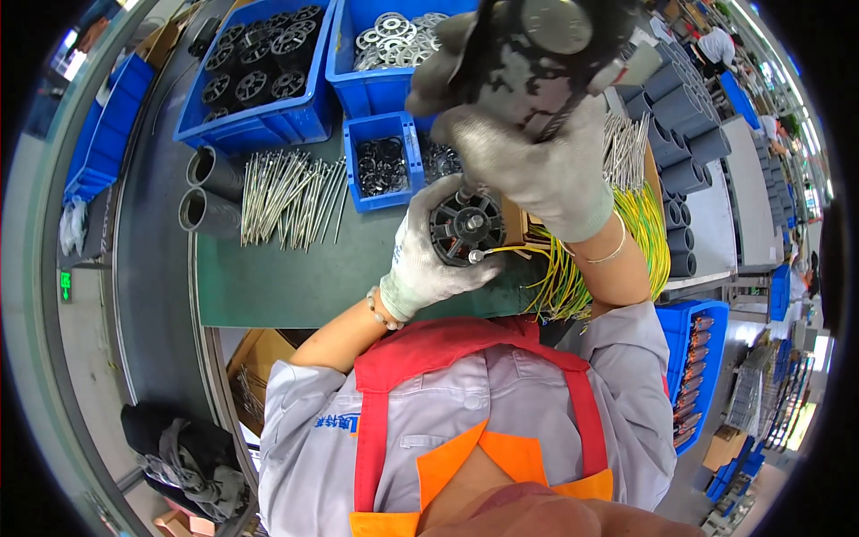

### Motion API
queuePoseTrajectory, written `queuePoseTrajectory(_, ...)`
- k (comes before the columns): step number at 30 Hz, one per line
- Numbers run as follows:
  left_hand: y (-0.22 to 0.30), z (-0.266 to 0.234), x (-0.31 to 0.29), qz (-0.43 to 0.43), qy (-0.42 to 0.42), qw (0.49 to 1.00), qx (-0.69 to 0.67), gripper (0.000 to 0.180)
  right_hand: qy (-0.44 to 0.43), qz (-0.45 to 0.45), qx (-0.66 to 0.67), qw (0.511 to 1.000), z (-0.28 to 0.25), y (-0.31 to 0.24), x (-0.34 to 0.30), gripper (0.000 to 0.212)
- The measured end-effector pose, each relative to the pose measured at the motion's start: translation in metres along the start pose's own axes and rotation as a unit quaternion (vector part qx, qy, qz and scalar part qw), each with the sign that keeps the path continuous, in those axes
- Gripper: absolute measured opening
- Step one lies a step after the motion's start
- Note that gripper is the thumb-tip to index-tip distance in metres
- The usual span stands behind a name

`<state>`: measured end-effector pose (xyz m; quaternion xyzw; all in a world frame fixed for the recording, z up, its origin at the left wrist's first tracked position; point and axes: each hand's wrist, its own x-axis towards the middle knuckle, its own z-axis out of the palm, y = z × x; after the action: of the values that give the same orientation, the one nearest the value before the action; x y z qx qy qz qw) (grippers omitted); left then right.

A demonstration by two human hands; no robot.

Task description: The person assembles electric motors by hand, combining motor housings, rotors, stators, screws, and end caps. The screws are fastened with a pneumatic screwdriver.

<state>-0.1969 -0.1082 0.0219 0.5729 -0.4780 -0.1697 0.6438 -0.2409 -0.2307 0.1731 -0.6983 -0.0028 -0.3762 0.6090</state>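
Note:
My gloved left hand (419, 261) is wrapped round a motor (468, 229), whose round black slotted end with a metal centre faces up. A yellow-green wire (522, 250) runs to its rim, ending in a silver ring lug there. In my gloved right hand (546, 170) is a black power screwdriver (537, 76) with worn, patchy paint. The driver's shaft points down at the motor's upper edge; whether the tip touches a screw cannot be made out. The driver's body is very close to the camera and hides part of the bench behind.
Blue bins hold black motor parts (255, 67) and silver metal discs (394, 40). A small blue box (358, 192) contains dark rings. Long metal rods (286, 197) and two grey tubes (208, 210) lie left. Yellow-green wires (640, 242) and stacked grey tubes (684, 134) are right.

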Motion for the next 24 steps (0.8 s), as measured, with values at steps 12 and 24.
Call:
queuePoseTrajectory(12, -0.006, 0.004, -0.007, 0.036, 0.021, 0.994, 0.102, 0.093, -0.071, -0.079, -0.082, 0.991, -0.009, 0.009, 0.005, 0.019)
queuePoseTrajectory(24, -0.03, -0.011, -0.016, -0.082, -0.054, 0.995, 0.032, 0.09, -0.087, -0.097, -0.013, 0.991, -0.011, -0.037, -0.027, 0.045)
